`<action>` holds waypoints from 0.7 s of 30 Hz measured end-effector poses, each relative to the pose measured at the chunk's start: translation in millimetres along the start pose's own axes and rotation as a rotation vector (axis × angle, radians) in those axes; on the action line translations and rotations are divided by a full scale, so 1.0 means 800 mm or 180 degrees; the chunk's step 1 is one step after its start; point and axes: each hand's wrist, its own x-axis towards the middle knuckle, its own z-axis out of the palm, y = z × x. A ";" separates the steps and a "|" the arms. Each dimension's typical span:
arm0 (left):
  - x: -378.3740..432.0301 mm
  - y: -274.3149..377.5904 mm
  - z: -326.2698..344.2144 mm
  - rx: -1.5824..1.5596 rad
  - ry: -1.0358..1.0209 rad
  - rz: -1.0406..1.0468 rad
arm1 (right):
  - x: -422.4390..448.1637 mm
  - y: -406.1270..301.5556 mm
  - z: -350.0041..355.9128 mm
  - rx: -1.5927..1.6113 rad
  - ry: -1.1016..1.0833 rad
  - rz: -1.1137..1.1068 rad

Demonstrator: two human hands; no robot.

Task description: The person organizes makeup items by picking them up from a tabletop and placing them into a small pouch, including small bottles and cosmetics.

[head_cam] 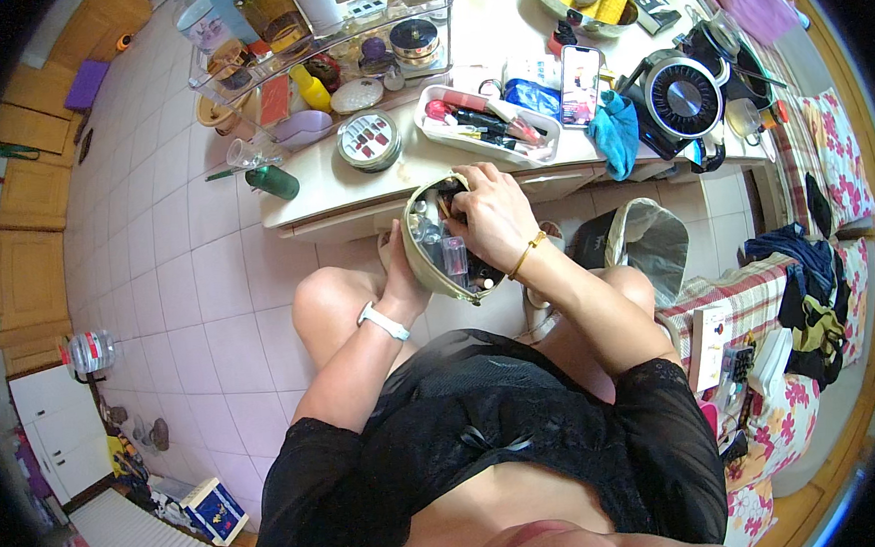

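An open olive-green zip pouch (420, 258) is held up over my lap, just off the table's front edge. My left hand (405, 275), with a white watch at the wrist, grips it from the left side. Inside the pouch lie small cosmetics, among them a clear rectangular bottle (454, 256) and several slim tubes. My right hand (495, 213), a gold bracelet at its wrist, reaches into the pouch's upper right. Its fingertips are hidden among the contents, so whether they grip anything cannot be told.
On the white table (313, 198) stand a white tray of makeup (487, 126), a round tin (369, 141), a propped phone (581, 86), a teal cloth (615, 136) and a black appliance (682, 97). A green bottle (273, 183) lies near the edge. Below is a lined bin (650, 242).
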 end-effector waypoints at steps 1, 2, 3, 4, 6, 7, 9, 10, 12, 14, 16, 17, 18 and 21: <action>0.002 -0.003 -0.006 -0.0022 -0.0035 0.0029 | 0.000 -0.001 0.001 0.0009 -0.0118 0.0068; 0.004 -0.006 -0.013 -0.0044 -0.0069 0.0059 | -0.001 -0.001 -0.001 0.0110 -0.0092 0.0042; 0.005 -0.006 -0.014 -0.0064 -0.0103 0.0088 | -0.002 -0.002 -0.004 0.0213 -0.0064 0.0018; 0.006 -0.007 -0.016 -0.0139 -0.0226 0.0106 | -0.002 -0.002 -0.008 0.0316 -0.0038 -0.0008; 0.007 -0.007 -0.017 -0.0300 -0.0464 0.0160 | 0.000 -0.001 -0.018 0.0956 0.0403 -0.0230; 0.009 -0.006 -0.016 -0.0393 -0.0447 0.0160 | 0.002 0.001 -0.024 0.1278 0.0618 -0.0350; 0.019 -0.006 -0.013 -0.0584 -0.0436 0.0127 | 0.005 0.017 -0.041 0.2156 0.0831 -0.0336; 0.017 -0.007 -0.018 -0.0717 -0.0390 -0.0076 | 0.009 0.026 -0.046 0.3090 0.0925 0.0006; 0.020 -0.008 -0.025 -0.0798 -0.0209 -0.0133 | 0.020 0.049 -0.050 0.4169 0.1255 0.0454; 0.014 -0.004 -0.015 -0.0892 -0.0076 -0.0248 | 0.032 0.081 -0.045 0.3968 0.1789 0.0727; 0.018 -0.001 -0.021 -0.0570 -0.0138 -0.0262 | 0.046 0.107 -0.028 0.2444 0.1887 0.0598; 0.019 -0.001 -0.023 -0.0410 -0.0169 -0.0269 | 0.051 0.114 -0.022 0.1559 0.1952 0.0363; 0.013 0.002 -0.010 -0.0453 0.0002 -0.0176 | 0.054 0.113 -0.018 0.1359 0.1721 0.0374; 0.019 0.001 -0.018 -0.0520 0.0039 -0.0258 | 0.058 0.117 -0.003 0.0076 0.1341 -0.0020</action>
